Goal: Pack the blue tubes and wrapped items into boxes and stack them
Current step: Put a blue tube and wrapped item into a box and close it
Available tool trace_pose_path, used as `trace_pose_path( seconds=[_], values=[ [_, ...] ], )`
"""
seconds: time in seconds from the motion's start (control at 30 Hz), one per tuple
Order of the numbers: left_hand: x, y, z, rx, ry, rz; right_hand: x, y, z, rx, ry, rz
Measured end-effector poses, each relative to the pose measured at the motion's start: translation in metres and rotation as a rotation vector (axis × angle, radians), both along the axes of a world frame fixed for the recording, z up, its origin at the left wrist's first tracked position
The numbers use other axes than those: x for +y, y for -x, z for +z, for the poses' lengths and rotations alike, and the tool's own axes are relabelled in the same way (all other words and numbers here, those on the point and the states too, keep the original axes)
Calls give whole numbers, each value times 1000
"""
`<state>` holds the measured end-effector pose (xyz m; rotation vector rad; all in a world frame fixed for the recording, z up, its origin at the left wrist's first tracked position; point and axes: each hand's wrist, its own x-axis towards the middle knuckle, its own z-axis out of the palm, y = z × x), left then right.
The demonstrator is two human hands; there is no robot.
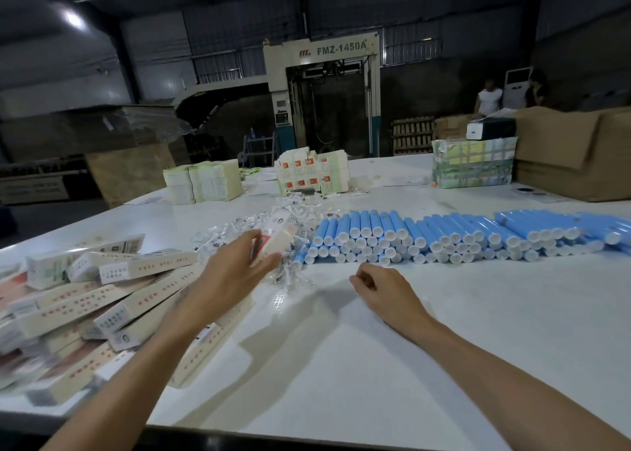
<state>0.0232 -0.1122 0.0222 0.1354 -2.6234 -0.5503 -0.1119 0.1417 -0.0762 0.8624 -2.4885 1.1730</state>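
**Head view.** The left hand (235, 266) is grasping a pale carton (276, 235), its fingers (264, 262) curling round the near end. The carton's long axis is running away from the person, its far end rising over the heap of clear-wrapped items (297, 208). That heap is lying just beside the left end of the row of blue tubes (409, 237).

The right hand (380, 290) is resting on the white tabletop (341, 365) just in front of the row's left end. Its fingers (363, 278) are clenching loosely on nothing that can be seen.

The tubes are lying side by side with their white caps facing the person, so each long axis is pointing straight away from the right hand. This is the hand nearer the row.

Well to the left of the row, filled boxes (102, 300) are sprawling in a loose pile. Beyond the row, bundles of flat cartons (201, 180) are standing.

By this layout, the coming move is probably calling for a short forward reach by the right hand to a cap end. Whether the held carton is standing open cannot be told.
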Motion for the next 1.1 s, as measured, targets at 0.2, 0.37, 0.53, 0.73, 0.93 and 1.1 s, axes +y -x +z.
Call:
trace_pose_path(
  seconds=[0.2, 0.37, 0.53, 0.73, 0.93, 1.1],
  values=[
    [35, 45, 3, -5, -821, -272, 1, 2, -1, -21, 45, 3],
    [60, 88, -13, -21, -1204, -341, 2, 6, 0, -59, 117, -23],
    [73, 99, -42, -47, -1342, -332, 11, 30, 23, 3, 176, -214],
    [61, 100, -73, -167, -1446, -368, 32, 105, 67, -42, 114, -504],
    [60, 106, -70, -110, -1414, -414, 24, 150, 80, -163, -232, -499],
    [62, 108, -73, -89, -1444, -444, 17, 156, 86, -230, -327, -478]
  ],
)
